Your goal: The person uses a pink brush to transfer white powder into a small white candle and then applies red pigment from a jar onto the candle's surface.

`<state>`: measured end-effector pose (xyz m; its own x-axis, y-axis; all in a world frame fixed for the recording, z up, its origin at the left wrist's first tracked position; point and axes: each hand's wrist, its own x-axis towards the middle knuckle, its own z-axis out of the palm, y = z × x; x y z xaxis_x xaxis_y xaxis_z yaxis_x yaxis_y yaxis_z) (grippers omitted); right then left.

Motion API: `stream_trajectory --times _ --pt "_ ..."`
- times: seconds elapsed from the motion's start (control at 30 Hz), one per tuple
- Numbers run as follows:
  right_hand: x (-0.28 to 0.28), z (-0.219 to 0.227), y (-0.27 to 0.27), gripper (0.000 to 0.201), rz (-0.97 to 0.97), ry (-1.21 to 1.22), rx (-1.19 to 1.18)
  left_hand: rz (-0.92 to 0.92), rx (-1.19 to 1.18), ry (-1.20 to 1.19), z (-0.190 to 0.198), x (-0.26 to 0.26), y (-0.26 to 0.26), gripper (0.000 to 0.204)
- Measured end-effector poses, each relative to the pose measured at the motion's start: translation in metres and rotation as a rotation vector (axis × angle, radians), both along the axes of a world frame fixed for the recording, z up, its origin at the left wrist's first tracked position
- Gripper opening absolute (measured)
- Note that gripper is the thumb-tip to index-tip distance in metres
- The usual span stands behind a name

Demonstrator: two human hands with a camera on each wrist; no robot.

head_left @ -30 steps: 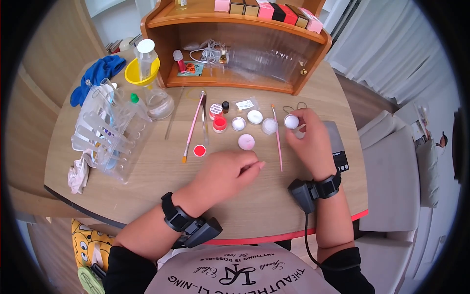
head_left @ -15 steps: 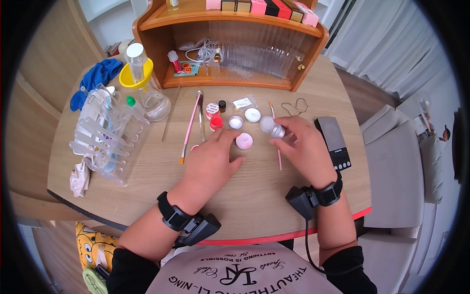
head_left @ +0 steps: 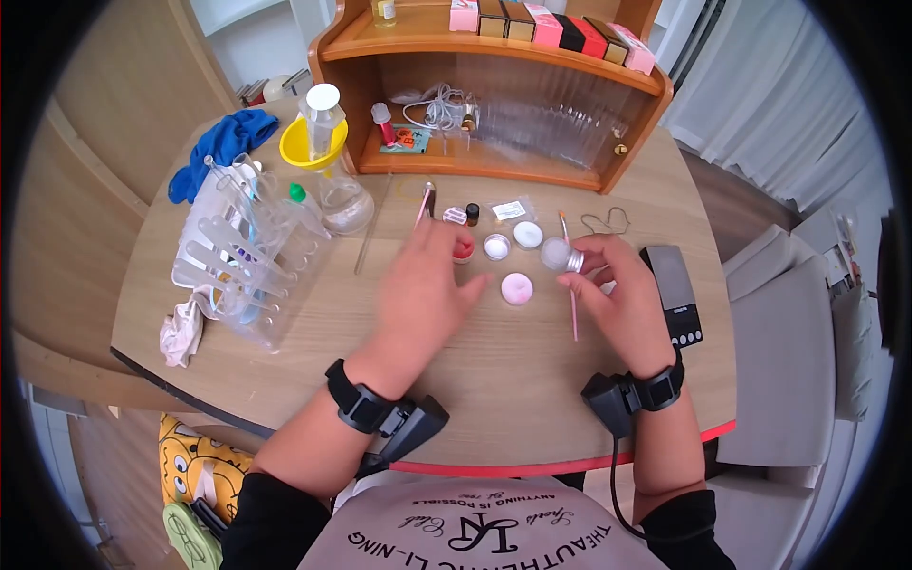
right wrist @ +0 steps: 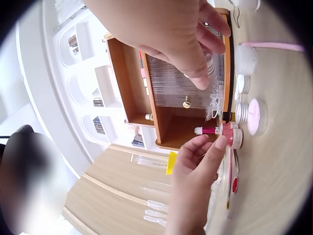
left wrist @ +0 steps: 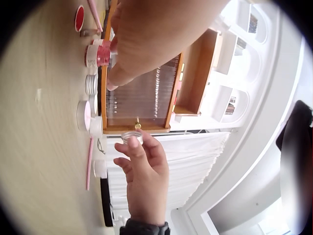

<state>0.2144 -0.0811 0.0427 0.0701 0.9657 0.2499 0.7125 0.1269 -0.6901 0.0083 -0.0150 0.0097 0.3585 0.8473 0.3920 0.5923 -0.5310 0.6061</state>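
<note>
My right hand pinches a small silver-rimmed round lid above the table, tipped on its side in the head view. Behind it a frosted clear jar stands beside a pink brush. My left hand reaches over an open jar of red stuff, thumb spread from the fingers, fingertips close to the jar's rim and nothing held. Between the hands lie a pink-filled pot, a silver-rimmed pot with white contents and a white lid.
A black digital scale lies right of the right hand. At the left stand a clear tube rack and a flask with a yellow funnel. A wooden cabinet closes off the back; a small black-capped bottle stands before it.
My left hand has uncurled and moved forward to the red jar. The right hand has turned the silver-rimmed lid onto its side. The head view has shifted slightly.
</note>
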Motion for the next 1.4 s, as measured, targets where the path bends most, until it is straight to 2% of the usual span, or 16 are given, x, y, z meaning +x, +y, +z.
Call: stream_trajectory --times 0.1,0.17,0.2,0.27,0.37,0.5,0.6,0.67,0.8,0.9,0.93,1.0,1.1,1.17,1.27,1.4 --pt "0.001 -0.004 0.001 0.037 0.137 0.121 0.094 0.101 0.066 0.031 0.001 -0.003 0.008 0.046" --pt "-0.002 -0.004 -0.002 0.035 0.282 0.747 -0.065 0.143 0.152 0.094 -0.001 -0.004 0.009 0.046" --pt "-0.003 -0.003 -0.002 0.035 0.281 0.746 -0.065 0.142 0.152 0.093 -0.001 -0.004 0.010 0.046" --pt "-0.003 0.001 -0.002 0.035 0.495 1.012 -0.038 0.116 0.128 0.123 0.000 -0.003 0.011 0.042" --pt "0.000 0.004 -0.004 0.035 0.570 1.153 -0.079 0.121 0.133 0.111 0.000 -0.001 0.013 0.037" --pt "-0.001 0.002 -0.005 0.036 0.583 1.196 -0.059 0.113 0.123 0.131 -0.003 -0.002 0.016 0.034" --pt "0.001 0.004 -0.006 0.040 0.607 1.167 -0.045 0.101 0.170 0.142 -0.002 -0.003 0.016 0.033" --pt "0.001 0.013 -0.007 0.043 0.385 0.794 -0.154 0.129 0.067 0.040 0.008 -0.010 0.013 0.032" --pt "-0.003 0.000 -0.007 0.041 0.471 0.600 -0.175 0.209 0.056 0.040 0.033 -0.045 0.018 0.032" --pt "-0.021 -0.001 -0.015 0.030 0.453 0.469 -0.302 0.227 -0.103 0.124 0.040 -0.059 0.014 0.030" --pt "-0.023 0.002 -0.014 0.030 0.461 0.474 -0.304 0.156 -0.140 0.170 0.039 -0.061 0.010 0.030" --pt "-0.027 0.005 -0.012 0.029 0.570 0.164 -0.338 0.090 -0.183 0.226 0.036 -0.065 0.002 0.030" --pt "-0.028 -0.001 -0.010 0.029 0.582 0.101 -0.290 -0.002 -0.159 0.273 0.029 -0.066 -0.004 0.030" --pt "-0.030 -0.001 -0.009 0.029 0.574 0.056 -0.312 -0.021 0.077 0.392 0.020 -0.067 -0.004 0.032" --pt "-0.031 -0.004 -0.010 0.031 0.518 -0.019 -0.376 -0.020 0.060 0.448 0.022 -0.063 -0.006 0.032" --pt "-0.030 -0.008 -0.011 0.039 0.524 -0.116 -0.210 -0.058 0.034 0.442 0.020 -0.061 -0.004 0.031"
